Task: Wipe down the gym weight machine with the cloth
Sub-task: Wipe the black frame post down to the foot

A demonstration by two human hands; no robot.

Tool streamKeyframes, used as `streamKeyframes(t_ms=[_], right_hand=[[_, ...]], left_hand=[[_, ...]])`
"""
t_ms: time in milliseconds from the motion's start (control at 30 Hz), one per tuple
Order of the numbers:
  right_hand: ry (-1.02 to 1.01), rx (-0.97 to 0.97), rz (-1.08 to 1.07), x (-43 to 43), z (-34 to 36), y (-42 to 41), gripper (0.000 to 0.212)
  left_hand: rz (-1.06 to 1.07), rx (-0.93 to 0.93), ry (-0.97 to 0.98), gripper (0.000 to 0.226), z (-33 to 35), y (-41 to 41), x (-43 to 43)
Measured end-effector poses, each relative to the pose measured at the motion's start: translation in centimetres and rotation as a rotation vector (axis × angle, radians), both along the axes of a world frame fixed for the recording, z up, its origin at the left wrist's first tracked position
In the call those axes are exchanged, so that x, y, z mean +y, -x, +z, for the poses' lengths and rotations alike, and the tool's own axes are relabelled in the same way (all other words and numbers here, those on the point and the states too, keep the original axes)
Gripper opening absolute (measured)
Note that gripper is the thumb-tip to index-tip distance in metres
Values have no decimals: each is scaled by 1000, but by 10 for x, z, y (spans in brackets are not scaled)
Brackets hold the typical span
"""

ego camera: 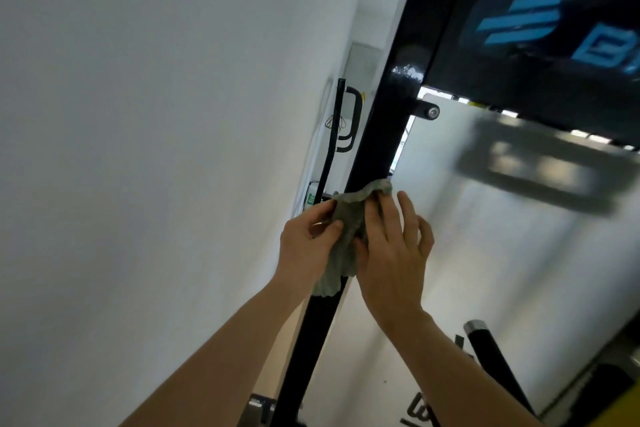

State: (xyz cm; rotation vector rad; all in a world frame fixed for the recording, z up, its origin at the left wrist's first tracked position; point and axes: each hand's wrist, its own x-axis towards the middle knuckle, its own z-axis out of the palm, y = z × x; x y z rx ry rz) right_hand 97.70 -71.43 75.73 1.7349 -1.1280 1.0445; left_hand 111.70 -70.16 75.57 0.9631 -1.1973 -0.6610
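A black upright post (375, 135) of the weight machine runs from the bottom centre up to the top right. It joins a black top panel (540, 21) that carries a blue logo. A grey-green cloth (343, 236) is wrapped around the post at mid height. My left hand (308, 246) pinches the cloth's left side between thumb and fingers. My right hand (394, 253) lies flat against the cloth and the post, its fingers spread and straight. The post behind the cloth and hands is hidden.
A white wall (156, 149) fills the left side, close beside the post. A black cable (329, 146) and a black handle (351, 118) hang between wall and post. A black bar with a chrome end (485, 340) and a yellow part (620, 406) sit at the lower right.
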Motion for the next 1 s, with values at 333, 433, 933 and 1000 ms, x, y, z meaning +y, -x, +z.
streamKeyframes(t_ms=[333,433,933,1000], right_hand=[[70,254,-106,2,94,9,53],[70,360,-164,1,121,15,61],[18,211,-215,7,277,10,70],[41,221,-209,8,294,12,68]], left_hand=[[65,-77,16,32,91,1,5],[84,-88,37,29,114,1,4],[48,-175,265,42,232,-10,-2],[62,-229,297,48,244,-10,-4]])
